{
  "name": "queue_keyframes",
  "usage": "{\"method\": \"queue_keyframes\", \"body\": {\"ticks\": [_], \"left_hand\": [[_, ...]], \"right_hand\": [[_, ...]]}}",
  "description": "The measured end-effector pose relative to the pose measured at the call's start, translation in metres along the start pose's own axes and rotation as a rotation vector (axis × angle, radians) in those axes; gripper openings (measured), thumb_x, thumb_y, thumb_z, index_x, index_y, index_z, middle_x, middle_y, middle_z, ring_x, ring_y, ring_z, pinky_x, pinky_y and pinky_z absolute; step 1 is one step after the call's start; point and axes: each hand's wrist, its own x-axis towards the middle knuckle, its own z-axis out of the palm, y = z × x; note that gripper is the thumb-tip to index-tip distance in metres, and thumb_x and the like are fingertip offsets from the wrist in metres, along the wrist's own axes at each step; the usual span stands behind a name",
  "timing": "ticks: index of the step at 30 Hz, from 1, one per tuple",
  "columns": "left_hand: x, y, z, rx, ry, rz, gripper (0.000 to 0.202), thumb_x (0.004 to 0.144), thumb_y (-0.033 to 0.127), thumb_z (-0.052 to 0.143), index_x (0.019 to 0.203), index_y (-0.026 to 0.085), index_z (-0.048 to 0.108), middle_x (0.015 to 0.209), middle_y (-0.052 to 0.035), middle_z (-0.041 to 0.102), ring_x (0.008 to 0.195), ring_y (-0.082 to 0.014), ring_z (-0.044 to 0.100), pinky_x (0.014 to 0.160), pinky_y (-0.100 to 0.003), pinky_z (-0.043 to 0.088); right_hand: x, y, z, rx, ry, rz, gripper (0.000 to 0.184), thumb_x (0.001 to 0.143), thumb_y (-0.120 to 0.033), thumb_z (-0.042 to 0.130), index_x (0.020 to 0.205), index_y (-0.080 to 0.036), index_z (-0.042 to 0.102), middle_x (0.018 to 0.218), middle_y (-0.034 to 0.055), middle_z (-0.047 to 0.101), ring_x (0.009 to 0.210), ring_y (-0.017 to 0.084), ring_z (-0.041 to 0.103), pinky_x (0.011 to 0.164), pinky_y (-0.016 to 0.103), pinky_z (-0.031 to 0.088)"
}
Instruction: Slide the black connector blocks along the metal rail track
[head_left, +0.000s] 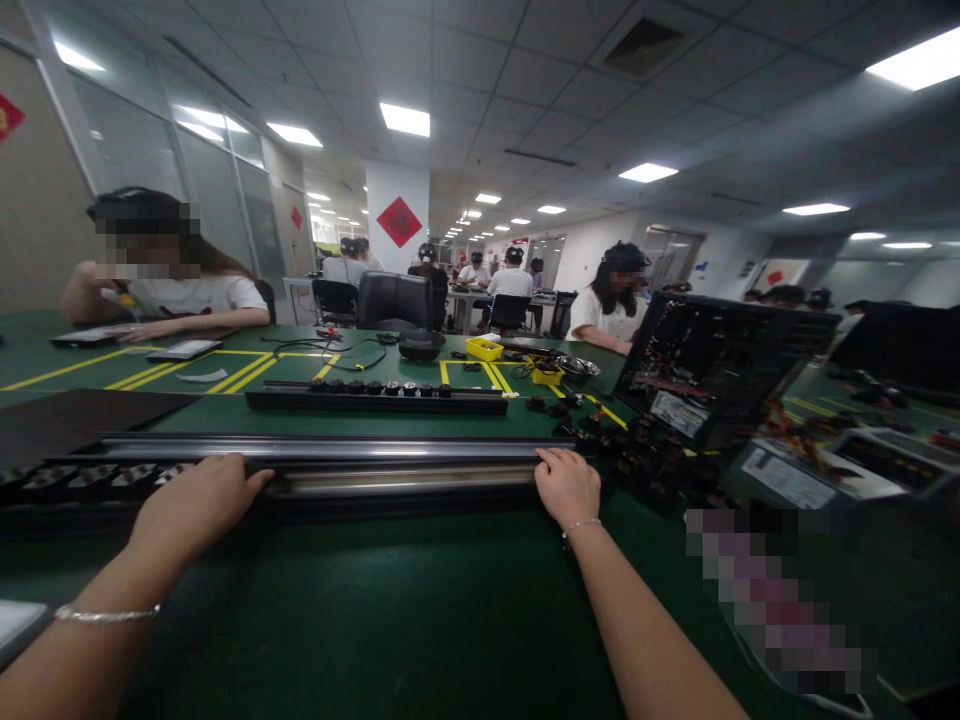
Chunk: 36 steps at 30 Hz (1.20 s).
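A long black and silver power strip rail point(390, 470) lies across the green table in front of me. My left hand point(196, 500) is curled over its front edge near the left part, by a row of sockets point(82, 478). My right hand point(566, 484) grips the rail's right end with bent fingers. Both wrists wear thin bracelets.
A second black power strip point(375, 398) lies further back. A heap of small black parts point(637, 455) and an open computer case point(712, 365) stand to the right. A black panel point(67, 415) lies at left. Other people sit at the table's far side and beyond.
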Motion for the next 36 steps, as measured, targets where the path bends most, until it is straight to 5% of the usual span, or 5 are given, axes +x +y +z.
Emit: {"method": "queue_keyframes", "body": {"ticks": [5, 13, 20, 24, 36], "left_hand": [[0.001, 0.008, -0.004, 0.177, -0.174, -0.002, 0.046, 0.086, 0.048, 0.028, 0.085, 0.012, 0.057, 0.089, -0.0141, 0.067, 0.082, -0.0257, 0.063, 0.074, -0.038, 0.045], [0.017, -0.014, 0.016, -0.061, -0.234, -0.057, 0.048, 0.078, 0.055, 0.037, 0.087, 0.013, 0.059, 0.091, -0.0153, 0.065, 0.084, -0.0270, 0.061, 0.073, -0.037, 0.045], [0.001, -0.036, 0.052, 0.055, 0.086, -0.046, 0.079, 0.077, 0.063, 0.026, 0.122, 0.001, 0.048, 0.117, -0.0232, 0.057, 0.112, -0.0342, 0.051, 0.094, -0.045, 0.037], [-0.009, -0.042, 0.066, 0.079, 0.047, 0.024, 0.077, 0.081, 0.055, 0.018, 0.126, 0.000, 0.046, 0.134, -0.0203, 0.048, 0.127, -0.0335, 0.038, 0.104, -0.046, 0.029], [-0.009, -0.038, 0.050, 0.084, -0.079, 0.109, 0.065, 0.081, 0.047, 0.023, 0.123, 0.009, 0.054, 0.140, -0.0170, 0.042, 0.131, -0.0329, 0.034, 0.100, -0.050, 0.033]], "right_hand": [[0.000, 0.000, 0.001, -0.004, 0.004, 0.003, 0.040, 0.082, -0.027, 0.037, 0.111, -0.030, 0.065, 0.122, -0.0013, 0.060, 0.116, 0.020, 0.046, 0.096, 0.038, 0.032], [0.000, -0.002, 0.003, -0.020, 0.013, 0.029, 0.039, 0.082, -0.025, 0.038, 0.110, -0.032, 0.065, 0.120, -0.0018, 0.061, 0.115, 0.019, 0.046, 0.095, 0.034, 0.031], [-0.001, -0.004, 0.000, -0.012, -0.017, 0.035, 0.040, 0.082, -0.026, 0.038, 0.112, -0.032, 0.064, 0.121, -0.0012, 0.059, 0.114, 0.019, 0.045, 0.094, 0.035, 0.031], [0.000, -0.005, -0.001, -0.003, -0.034, 0.037, 0.040, 0.083, -0.027, 0.037, 0.112, -0.032, 0.064, 0.122, -0.0006, 0.059, 0.115, 0.020, 0.045, 0.095, 0.036, 0.030], [0.001, -0.005, 0.001, 0.008, -0.026, 0.025, 0.040, 0.082, -0.027, 0.037, 0.111, -0.032, 0.065, 0.122, -0.0012, 0.059, 0.115, 0.020, 0.045, 0.094, 0.036, 0.031]]}}
